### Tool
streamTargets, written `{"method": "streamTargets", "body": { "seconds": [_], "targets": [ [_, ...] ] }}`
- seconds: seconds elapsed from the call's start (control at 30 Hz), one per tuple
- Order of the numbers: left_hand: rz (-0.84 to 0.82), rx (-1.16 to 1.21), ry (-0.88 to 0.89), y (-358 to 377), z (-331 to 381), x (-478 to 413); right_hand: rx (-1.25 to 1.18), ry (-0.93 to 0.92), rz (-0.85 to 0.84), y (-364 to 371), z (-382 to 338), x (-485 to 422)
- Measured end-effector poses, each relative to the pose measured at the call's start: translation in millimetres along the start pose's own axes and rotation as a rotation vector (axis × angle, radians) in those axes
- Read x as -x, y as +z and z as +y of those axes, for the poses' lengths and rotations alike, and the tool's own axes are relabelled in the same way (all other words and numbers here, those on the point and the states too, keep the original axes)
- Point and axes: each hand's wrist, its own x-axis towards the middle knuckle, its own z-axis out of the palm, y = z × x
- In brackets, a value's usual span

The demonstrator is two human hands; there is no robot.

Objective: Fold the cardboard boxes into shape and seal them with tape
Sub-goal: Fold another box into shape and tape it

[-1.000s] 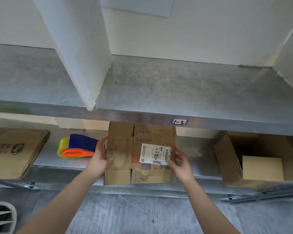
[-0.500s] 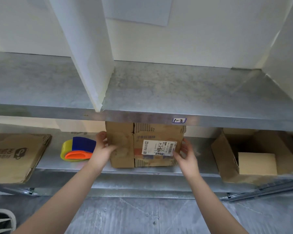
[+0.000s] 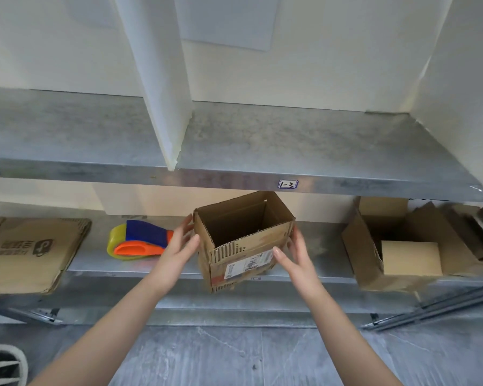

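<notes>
Lifted from the grey metal shelf (image 3: 322,243) and now squared open, the small brown cardboard box (image 3: 262,242) hangs between left hand (image 3: 176,252) and right hand (image 3: 299,256) (fingers (image 3: 283,257) straight, pressing its sides).

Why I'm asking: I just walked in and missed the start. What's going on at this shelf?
A person steadies a small cardboard box between the left hand and right hand at the front of the lower shelf. The box is opened into shape, its top open. The tape dispenser lies untouched on the shelf to its left.
</notes>
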Motion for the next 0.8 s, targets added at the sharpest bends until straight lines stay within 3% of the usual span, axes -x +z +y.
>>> {"method": "streamTargets", "body": {
  "seconds": [0.17, 0.43, 0.6, 0.8],
  "targets": [
    [-0.122, -0.047, 0.061, 7, 1, 9, 0.029, -0.012, 0.037, -5, -9, -1],
    [0.002, -0.206, 0.123, 11, -5, -3, 0.236, -0.107, 0.143, -4, 4, 5],
    [-0.164, -0.165, 0.04, -2, -6, -11, 0.245, -0.165, 0.153, 1, -5, 12],
    [-0.018, -0.229, 0.07, -2, -5, -14, 0.271, -0.157, 0.162, 9, -5, 4]
  ]
}}
